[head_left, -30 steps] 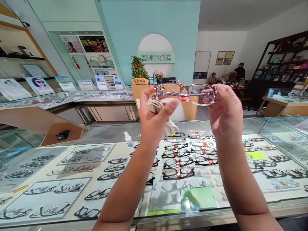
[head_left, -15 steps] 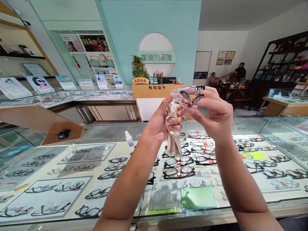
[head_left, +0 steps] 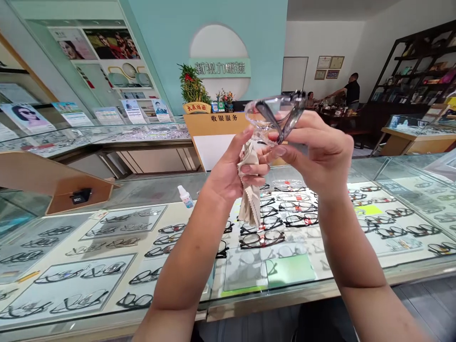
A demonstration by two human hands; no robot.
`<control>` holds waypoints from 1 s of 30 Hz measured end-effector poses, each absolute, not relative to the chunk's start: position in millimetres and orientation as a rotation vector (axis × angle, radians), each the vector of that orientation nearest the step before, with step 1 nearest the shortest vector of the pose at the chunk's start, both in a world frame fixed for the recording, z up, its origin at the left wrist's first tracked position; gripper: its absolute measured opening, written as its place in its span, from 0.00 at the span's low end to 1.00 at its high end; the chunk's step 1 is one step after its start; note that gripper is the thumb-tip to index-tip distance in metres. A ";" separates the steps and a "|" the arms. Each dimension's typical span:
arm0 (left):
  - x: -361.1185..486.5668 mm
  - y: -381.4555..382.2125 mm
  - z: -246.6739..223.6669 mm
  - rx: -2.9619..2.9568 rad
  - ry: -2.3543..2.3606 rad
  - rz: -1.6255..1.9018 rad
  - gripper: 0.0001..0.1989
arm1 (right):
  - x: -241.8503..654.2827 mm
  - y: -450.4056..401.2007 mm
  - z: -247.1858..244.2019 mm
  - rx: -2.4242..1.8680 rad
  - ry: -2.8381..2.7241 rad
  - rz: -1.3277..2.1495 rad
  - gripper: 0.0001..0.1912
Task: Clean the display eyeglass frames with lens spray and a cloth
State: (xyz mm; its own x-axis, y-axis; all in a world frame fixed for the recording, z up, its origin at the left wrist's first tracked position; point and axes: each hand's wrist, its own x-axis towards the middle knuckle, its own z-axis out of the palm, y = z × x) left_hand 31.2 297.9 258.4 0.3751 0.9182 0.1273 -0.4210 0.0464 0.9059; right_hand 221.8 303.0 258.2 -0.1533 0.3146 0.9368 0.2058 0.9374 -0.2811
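A pair of eyeglasses point(head_left: 272, 111) with a clear frame and dark grey temples is held up above the glass display counter. My right hand point(head_left: 317, 152) pinches it from the right, thumb below and fingers behind. On the left, my left hand point(head_left: 231, 171) is closed round a beige cleaning cloth point(head_left: 250, 204), whose zigzag edge hangs down below the fingers. The left thumb and fingertips reach the near-left side of the glasses; whether they grip it too is hard to see.
The glass display counter point(head_left: 213, 308) spans the front, with rows of eyeglasses point(head_left: 261, 239) inside. A small white spray bottle point(head_left: 185, 197) stands on it left of my hands. Beyond are a cashier desk point(head_left: 213, 147), a potted plant point(head_left: 192, 85) and two people at a table on the right.
The view has tipped down and shifted slightly right. The glasses have been raised and turned a little, and both hands keep their holds.
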 end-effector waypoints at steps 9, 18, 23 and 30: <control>7.4 288.0 254.9 1.830 1.010 1.277 0.28 | 262.2 266.2 250.2 -0.385 -1.624 0.022 0.12; -15.3 266.6 268.6 2.042 1.255 1.520 0.31 | 347.8 239.0 120.0 -1.017 -2.271 -0.305 0.10; -5.2 262.8 270.6 2.049 1.293 1.489 0.37 | 343.3 225.7 73.4 -1.201 -2.429 -0.403 0.08; 13.4 240.8 278.0 2.126 1.545 1.341 0.28 | 334.8 229.1 47.3 -1.312 -2.446 -0.393 0.08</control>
